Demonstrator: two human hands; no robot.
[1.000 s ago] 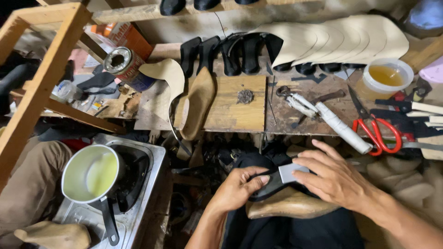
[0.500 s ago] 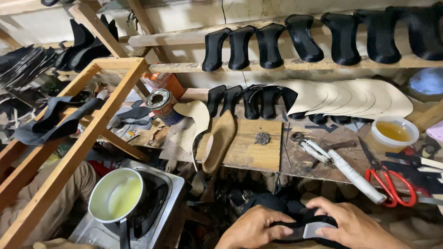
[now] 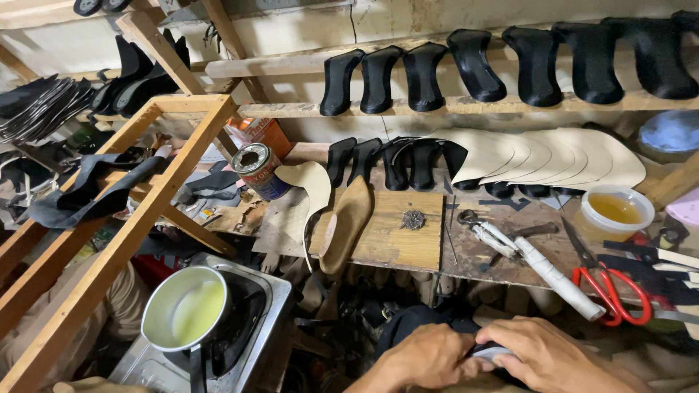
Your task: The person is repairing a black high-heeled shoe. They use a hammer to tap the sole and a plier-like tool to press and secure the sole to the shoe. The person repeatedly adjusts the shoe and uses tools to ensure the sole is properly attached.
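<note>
Low at the near edge, the left hand (image 3: pixel 429 360) and right hand (image 3: pixel 542 356) meet, both gripping a black leather shoe piece with a pale grey strip (image 3: pixel 489 353) between their fingertips. Just beyond them on the scarred wooden workbench (image 3: pixel 397 240) lie red-handled scissors (image 3: pixel 610 285) to the right, while a white pan of yellowish liquid (image 3: pixel 186 309) sits well apart, near left.

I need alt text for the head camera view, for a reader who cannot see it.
Both hands, left hand and right hand, grip a black piece at the bottom edge. Beyond lies a cluttered wooden bench with red-handled scissors; a pan of yellowish liquid sits at lower left.
</note>
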